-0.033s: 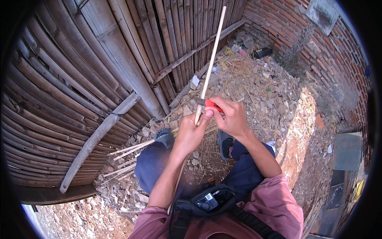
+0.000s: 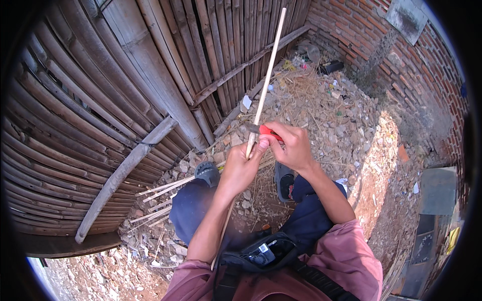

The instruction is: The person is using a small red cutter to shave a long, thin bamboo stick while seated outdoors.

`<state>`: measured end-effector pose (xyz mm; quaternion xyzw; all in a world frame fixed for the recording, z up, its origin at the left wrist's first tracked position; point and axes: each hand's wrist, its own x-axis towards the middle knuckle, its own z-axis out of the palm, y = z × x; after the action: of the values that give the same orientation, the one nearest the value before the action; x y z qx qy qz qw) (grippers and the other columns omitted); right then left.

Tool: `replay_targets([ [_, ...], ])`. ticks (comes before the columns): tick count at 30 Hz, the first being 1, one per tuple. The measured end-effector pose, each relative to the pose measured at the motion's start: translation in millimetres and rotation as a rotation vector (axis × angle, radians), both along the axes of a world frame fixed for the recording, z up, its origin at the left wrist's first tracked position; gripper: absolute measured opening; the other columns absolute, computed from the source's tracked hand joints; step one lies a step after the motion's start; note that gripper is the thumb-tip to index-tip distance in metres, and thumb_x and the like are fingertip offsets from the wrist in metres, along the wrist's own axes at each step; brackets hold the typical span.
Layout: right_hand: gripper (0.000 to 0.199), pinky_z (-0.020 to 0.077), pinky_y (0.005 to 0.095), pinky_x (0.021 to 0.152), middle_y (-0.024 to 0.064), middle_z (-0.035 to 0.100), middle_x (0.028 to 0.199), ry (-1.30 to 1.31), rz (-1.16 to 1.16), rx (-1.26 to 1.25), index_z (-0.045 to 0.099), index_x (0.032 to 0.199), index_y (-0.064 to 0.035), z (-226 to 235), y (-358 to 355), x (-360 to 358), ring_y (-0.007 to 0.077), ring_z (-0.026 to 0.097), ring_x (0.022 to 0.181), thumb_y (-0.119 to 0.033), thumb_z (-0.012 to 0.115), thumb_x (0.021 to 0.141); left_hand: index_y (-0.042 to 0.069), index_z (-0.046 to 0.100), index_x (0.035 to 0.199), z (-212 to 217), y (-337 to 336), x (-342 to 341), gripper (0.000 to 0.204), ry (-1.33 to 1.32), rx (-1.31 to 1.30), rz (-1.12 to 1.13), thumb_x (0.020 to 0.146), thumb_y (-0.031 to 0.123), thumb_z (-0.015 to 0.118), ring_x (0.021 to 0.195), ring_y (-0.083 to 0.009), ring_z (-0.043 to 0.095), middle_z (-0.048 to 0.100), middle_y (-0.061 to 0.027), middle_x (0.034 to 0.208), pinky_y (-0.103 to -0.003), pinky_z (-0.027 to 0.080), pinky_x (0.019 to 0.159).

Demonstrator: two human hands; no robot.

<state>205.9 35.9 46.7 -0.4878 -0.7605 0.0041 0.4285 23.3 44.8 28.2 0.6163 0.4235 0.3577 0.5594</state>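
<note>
A long pale bamboo stick [image 2: 269,72] slants up and away in front of me, its lower part running back along my left forearm. My left hand [image 2: 239,169] is closed round it below the middle. My right hand [image 2: 293,149] grips the red handle of a knife [image 2: 269,132]. The dark blade lies across the stick just above my left hand, touching it or very close. Both thumbs meet near the blade. Part of the handle is hidden by my right fingers.
More pale bamboo strips [image 2: 159,208] lie on the rubble beside my left leg. A bamboo wall [image 2: 135,65] with a wooden brace [image 2: 125,175] rises on the left, and a brick wall [image 2: 422,75] stands at the right. Broken stone and straw [image 2: 321,115] cover the ground ahead.
</note>
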Motion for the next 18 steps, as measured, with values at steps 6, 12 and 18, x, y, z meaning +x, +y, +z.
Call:
replay_targets([
  [6, 0.02, 0.0587, 0.0401, 0.064, 0.0115, 0.078, 0.092, -0.035, 0.097, -0.034, 0.075, 0.108, -0.0069, 2, -1, 10, 0.0333, 0.076, 0.076, -0.018, 0.078, 0.092, 0.004, 0.057, 0.084, -2, 0, -4, 0.044, -0.047, 0.009, -0.08, 0.107, 0.038, 0.073, 0.068, -0.0074, 0.035, 0.038, 0.006, 0.07, -0.031, 0.034, 0.058],
  [12, 0.02, 0.0596, 0.0407, 0.067, 0.0133, 0.078, 0.092, 0.003, 0.091, -0.057, 0.075, 0.107, -0.0054, 0, 0, 7, 0.034, 0.076, 0.078, -0.016, 0.078, 0.09, -0.001, 0.061, 0.11, 3, -3, -2, 0.039, -0.106, 0.203, -0.027, 0.106, 0.036, 0.072, 0.071, -0.0128, 0.052, 0.057, -0.004, 0.076, -0.033, 0.045, 0.064],
  [18, 0.022, 0.0574, 0.0379, 0.062, 0.0142, 0.075, 0.088, 0.017, 0.133, 0.0, 0.074, 0.108, -0.0011, -2, 0, 6, 0.0323, 0.075, 0.071, -0.013, 0.077, 0.09, -0.007, 0.057, 0.124, 10, -2, -7, 0.046, 0.064, 0.166, -0.076, 0.108, 0.035, 0.069, 0.079, -0.0243, 0.069, 0.073, -0.0204, 0.09, -0.04, 0.053, 0.072],
])
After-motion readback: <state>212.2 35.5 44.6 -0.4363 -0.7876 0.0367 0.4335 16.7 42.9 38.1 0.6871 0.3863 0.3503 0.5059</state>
